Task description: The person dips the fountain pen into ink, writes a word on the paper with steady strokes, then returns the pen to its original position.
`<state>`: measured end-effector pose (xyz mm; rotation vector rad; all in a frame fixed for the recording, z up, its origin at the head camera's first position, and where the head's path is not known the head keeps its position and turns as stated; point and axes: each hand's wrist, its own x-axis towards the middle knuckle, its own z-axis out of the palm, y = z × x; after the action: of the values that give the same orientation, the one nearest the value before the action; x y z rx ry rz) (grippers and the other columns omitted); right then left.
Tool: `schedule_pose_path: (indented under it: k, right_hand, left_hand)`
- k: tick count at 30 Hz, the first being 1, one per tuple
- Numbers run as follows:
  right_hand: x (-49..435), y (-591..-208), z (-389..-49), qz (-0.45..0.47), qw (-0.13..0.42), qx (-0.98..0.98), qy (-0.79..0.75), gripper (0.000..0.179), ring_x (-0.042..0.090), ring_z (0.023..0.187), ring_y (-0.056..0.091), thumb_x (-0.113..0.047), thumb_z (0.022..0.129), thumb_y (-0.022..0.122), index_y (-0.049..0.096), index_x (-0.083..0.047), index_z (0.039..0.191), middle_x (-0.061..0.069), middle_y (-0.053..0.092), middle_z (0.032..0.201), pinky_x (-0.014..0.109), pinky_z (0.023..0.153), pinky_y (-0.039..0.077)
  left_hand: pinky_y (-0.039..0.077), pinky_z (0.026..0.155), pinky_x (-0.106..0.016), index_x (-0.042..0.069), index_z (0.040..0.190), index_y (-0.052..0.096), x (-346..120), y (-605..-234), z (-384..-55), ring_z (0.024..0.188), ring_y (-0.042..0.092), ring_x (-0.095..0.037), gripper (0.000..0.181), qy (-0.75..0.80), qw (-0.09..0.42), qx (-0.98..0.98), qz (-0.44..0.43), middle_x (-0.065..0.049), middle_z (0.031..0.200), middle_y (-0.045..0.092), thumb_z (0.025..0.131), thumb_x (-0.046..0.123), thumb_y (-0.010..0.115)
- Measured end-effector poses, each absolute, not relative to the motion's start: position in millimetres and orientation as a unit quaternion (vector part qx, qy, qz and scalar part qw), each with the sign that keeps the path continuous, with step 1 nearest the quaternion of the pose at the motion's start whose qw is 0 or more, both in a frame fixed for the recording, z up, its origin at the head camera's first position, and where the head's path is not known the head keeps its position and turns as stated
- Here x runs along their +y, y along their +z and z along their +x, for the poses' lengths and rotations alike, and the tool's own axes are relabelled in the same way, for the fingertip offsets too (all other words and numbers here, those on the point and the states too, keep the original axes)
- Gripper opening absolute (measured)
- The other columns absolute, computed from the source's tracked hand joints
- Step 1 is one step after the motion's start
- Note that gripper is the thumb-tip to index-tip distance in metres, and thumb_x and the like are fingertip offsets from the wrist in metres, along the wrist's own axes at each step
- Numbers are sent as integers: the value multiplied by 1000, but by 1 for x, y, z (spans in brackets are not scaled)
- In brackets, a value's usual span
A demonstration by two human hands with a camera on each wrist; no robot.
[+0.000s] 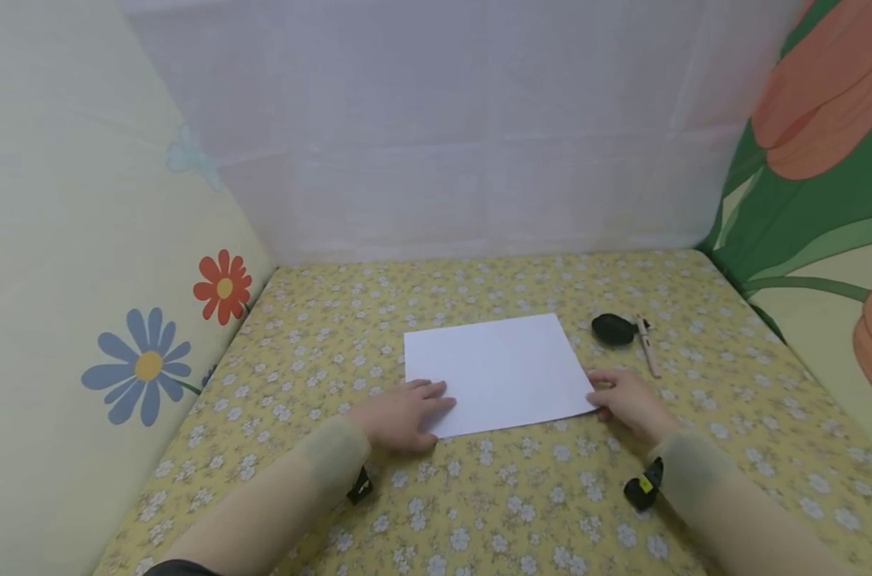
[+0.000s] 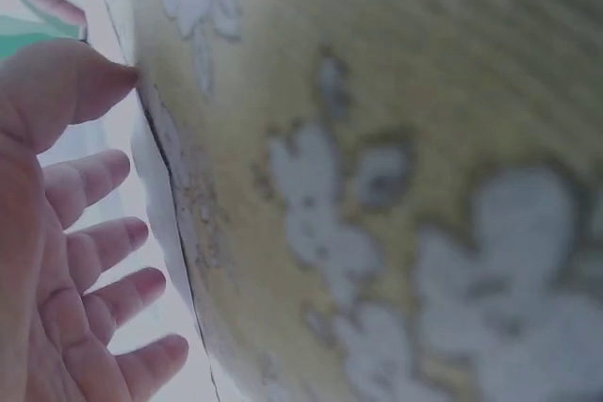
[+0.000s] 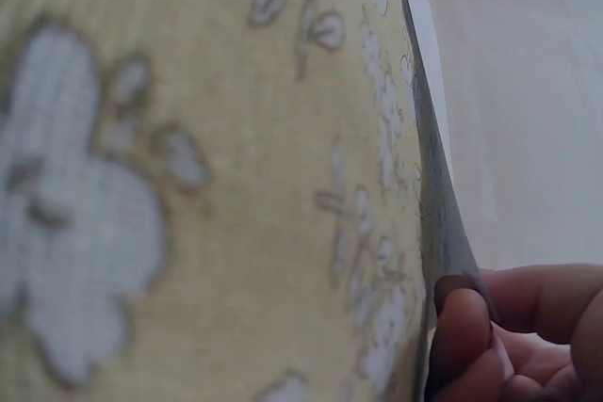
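“Grip on the left?”
“Loose: the left hand (image 1: 398, 416) holds nothing, resting spread over the near left corner of the white paper (image 1: 504, 368).”
“And the paper?”
“Mostly flat on the flowered tablecloth (image 1: 335, 320), between both hands.”
“The right hand (image 1: 632, 404)?”
“It pinches the near right corner, slightly raised. Just beyond lie a black rounded object (image 1: 612, 330) and a pale pen (image 1: 649, 350).”

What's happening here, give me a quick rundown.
A person is handling a blank white rectangular sheet of paper on a yellow cloth with white flowers. Their left hand rests with fingers spread on its near left corner. Their right hand pinches the near right corner, slightly raised off the cloth. Beyond the right hand lie a black oval object, unclear what, and a slim pale-beige pen-like stick.
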<state>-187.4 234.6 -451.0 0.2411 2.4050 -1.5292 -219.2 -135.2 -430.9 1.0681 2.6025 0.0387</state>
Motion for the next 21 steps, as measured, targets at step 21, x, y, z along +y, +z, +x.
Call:
schedule_pose_path:
  k: [21]
  right_hand:
    - [247, -449, -183, 95, 149, 856, -487, 50, 18, 72, 59, -10, 95, 58, 43, 10, 138, 20, 62, 110, 31, 61, 48]
  left_hand:
    - [24, 114, -42, 19, 149, 39, -130, -437, -230, 142, 27, -24, 55, 37, 142, 915, 375, -1, 156, 29, 97, 29, 53]
